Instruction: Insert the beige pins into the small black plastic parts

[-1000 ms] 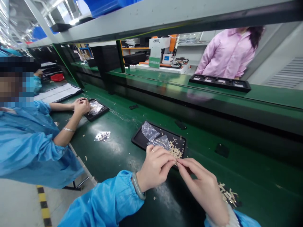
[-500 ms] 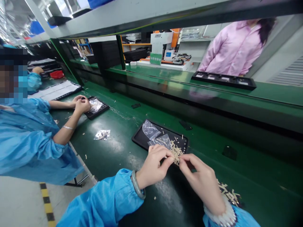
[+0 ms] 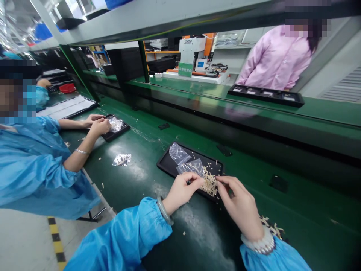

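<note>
A black tray lies on the green bench, holding two clear plastic bags and a heap of small cream strips. My left hand is over the tray's near edge beside the heap, thumb and forefinger pinched together; what they hold is too small to name. Right of the heap, my right hand pinches with its fingertips close to the strips, and anything between them cannot be made out. More strips lie on the bench behind my right wrist.
At the left, a person in blue works over another black tray. A small bag of pieces lies between. Dark flat parts dot the bench. Across the divider stands a person in pink by a long tray.
My hands have moved slightly apart, the left one shifting left and the right one up a little. The neighbour's hands have shifted right over their tray.
</note>
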The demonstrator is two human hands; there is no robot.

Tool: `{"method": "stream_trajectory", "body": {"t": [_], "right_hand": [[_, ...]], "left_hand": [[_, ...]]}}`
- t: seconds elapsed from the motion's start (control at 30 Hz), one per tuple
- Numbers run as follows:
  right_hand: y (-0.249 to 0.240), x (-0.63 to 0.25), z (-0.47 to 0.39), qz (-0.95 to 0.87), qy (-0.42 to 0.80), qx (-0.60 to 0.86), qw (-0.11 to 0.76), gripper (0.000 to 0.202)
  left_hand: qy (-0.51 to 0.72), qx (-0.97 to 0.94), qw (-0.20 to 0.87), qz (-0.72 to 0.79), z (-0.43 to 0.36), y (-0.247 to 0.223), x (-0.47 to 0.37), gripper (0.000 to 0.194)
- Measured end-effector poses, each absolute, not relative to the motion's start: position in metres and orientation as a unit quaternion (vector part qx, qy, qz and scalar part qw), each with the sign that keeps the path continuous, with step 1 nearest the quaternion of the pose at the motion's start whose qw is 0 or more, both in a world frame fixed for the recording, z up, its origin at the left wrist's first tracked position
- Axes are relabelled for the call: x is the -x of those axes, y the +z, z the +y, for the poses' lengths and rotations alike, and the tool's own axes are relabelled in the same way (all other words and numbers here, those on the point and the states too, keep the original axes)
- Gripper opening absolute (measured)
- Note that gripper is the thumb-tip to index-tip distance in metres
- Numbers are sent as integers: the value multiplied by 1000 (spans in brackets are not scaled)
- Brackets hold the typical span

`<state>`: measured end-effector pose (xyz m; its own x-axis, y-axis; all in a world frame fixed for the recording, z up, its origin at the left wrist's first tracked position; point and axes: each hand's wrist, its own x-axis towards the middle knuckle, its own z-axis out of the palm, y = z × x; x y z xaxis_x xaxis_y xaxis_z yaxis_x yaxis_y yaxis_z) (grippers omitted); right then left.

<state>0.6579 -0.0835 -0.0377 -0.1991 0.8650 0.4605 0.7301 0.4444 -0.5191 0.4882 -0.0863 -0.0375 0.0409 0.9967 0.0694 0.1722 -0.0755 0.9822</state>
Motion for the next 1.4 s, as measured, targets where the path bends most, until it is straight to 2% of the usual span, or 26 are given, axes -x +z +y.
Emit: {"method": "stream_trajectory", "body": {"t": [0.1, 0.33, 0.57, 0.73, 0.83, 1.1, 1.27, 1.33, 1.4], "right_hand": [[-26, -652, -94, -775, 99, 473, 408, 12], [-23, -646, -102, -807, 49, 453, 376, 13], [-21, -648, -104, -829, 11, 430, 357, 11], [-21, -645, -107, -822, -27, 441, 361, 9], [-21, -644, -108, -804, 13, 461, 374, 9], [-24, -641, -107, -726, 231, 483, 431, 12], [-23, -641, -105, -640, 361, 527, 426, 19], [-24, -644, -103, -624, 365, 540, 431, 22], [-29, -648, -98, -641, 314, 554, 428, 23]], "left_hand": [[463, -619, 376, 511, -89, -34, -488, 25], [431, -685, 312, 497, -95, -25, -488, 20], [371, -784, 168, 469, -99, -22, -484, 20], [340, -813, 109, 461, -101, -22, -484, 22], [342, -812, 110, 460, -103, -21, -486, 19], [386, -774, 188, 466, -105, -21, -491, 14], [391, -760, 213, 473, -105, -24, -491, 12], [390, -756, 221, 477, -104, -24, -491, 11], [389, -754, 227, 477, -104, -23, -491, 12]]}}
